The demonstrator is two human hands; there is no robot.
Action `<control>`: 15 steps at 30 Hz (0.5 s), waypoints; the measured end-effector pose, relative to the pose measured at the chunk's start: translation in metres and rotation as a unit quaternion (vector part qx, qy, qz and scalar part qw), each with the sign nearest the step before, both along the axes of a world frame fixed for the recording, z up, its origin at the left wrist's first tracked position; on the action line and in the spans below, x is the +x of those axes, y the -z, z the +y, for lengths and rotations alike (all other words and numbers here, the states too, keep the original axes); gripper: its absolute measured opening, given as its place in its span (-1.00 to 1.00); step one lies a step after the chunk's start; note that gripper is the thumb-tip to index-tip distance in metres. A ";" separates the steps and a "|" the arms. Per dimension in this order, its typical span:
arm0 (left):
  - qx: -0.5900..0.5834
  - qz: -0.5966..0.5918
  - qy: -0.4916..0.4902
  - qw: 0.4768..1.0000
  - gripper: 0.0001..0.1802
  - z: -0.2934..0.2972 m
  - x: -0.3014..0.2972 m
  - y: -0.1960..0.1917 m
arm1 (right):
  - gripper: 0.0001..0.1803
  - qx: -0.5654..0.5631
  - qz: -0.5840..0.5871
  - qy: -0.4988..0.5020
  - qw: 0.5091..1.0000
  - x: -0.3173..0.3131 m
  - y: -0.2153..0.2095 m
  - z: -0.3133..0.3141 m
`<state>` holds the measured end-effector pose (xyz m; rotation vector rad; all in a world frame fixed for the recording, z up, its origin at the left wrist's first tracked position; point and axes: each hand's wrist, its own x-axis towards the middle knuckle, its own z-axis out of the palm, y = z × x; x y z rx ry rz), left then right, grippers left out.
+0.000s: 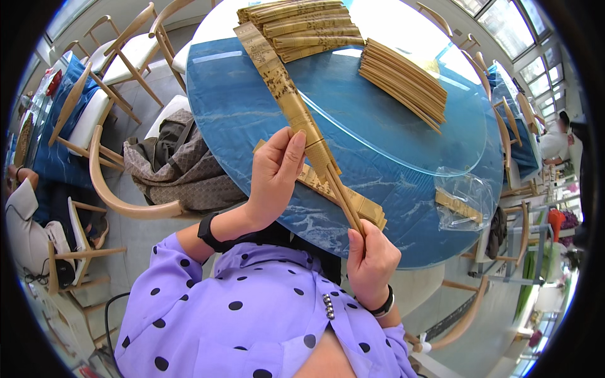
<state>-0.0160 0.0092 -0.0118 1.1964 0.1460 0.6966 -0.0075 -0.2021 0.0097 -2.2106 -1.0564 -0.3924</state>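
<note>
A long gold paper chopstick sleeve [272,72] with dark printing slants across the near side of the round table. My left hand [274,167] pinches it near its lower end, thumb on top. Out of that end runs a pair of wooden chopsticks [343,195], their upper part hidden in the sleeve. My right hand [373,261] grips their lower ends between thumb and fingers. Beneath, more gold sleeves [367,206] lie on the table near its front edge. Toward the back rests a pile of gold sleeves [309,31]. Right of it, many bare chopsticks [403,82] lie side by side.
The table [220,113] has a blue marbled cover and a raised glass turntable [378,142]. A clear plastic bag [466,198] with a gold sleeve lies at the right edge. On a chair to the left sits a brown patterned bag [189,160]. Other chairs surround the table.
</note>
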 end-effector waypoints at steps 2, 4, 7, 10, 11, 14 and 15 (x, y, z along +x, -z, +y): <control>-0.008 -0.019 0.001 1.000 -0.74 0.007 0.005 -0.001 | -0.79 0.000 -0.002 0.002 1.000 0.001 0.002 0.000; -0.005 -0.031 -0.005 0.999 -0.74 0.003 0.007 0.004 | -0.79 -0.003 0.002 0.006 1.000 -0.003 0.003 0.001; 0.000 -0.032 -0.003 0.999 -0.75 0.000 0.009 0.006 | -0.79 -0.004 -0.014 0.017 1.000 -0.002 0.002 0.005; 0.012 -0.015 0.016 1.000 -0.72 -0.008 0.006 0.006 | -0.79 -0.005 -0.015 0.021 1.000 -0.001 0.001 0.006; 0.016 -0.008 0.023 1.000 -0.70 -0.010 0.004 0.005 | -0.79 -0.007 -0.014 0.021 1.000 -0.001 0.001 0.006; -0.001 0.004 0.051 0.999 -0.62 0.004 0.010 0.004 | -0.79 0.003 -0.017 0.019 1.000 0.002 0.002 0.006; -0.001 0.016 0.053 0.998 -0.60 0.008 0.012 0.002 | -0.79 0.004 -0.015 0.018 1.000 0.001 0.003 0.007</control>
